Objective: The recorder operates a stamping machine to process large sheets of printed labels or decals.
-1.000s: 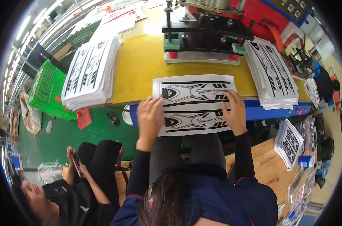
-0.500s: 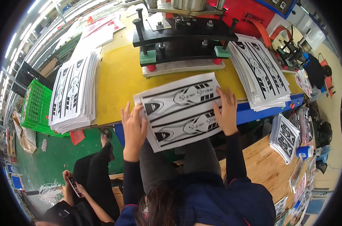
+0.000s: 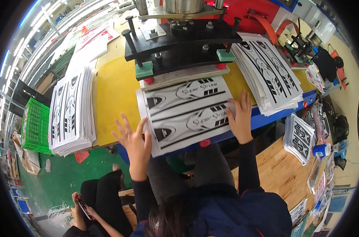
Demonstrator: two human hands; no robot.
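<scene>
A white printed sheet [image 3: 179, 102] with black and grey graphics lies on the yellow work surface. Its far edge reaches the metal plate at the foot of a press [image 3: 183, 59], and its near edge overhangs the blue table edge. My left hand [image 3: 135, 148] is at the sheet's left border, fingers spread, thumb and index finger closest to the paper. On the opposite side, my right hand [image 3: 241, 120] rests along the right edge, fingers stretched out and thumb over the paper. Neither hand is wrapped around anything.
Stacks of similar sheets stand left [image 3: 70, 114] and right [image 3: 266, 71] of the press. A green crate [image 3: 36, 126] is at the far left. Behind me to the right, a wooden bench [image 3: 262, 170] bears more printed sheets. A seated person [image 3: 104, 197] holds a phone-like object at lower left.
The sheet has gone from being held up in both hands to lying on the table, nearer the press. My left hand has loosened and spread its fingers. The view has shifted slightly.
</scene>
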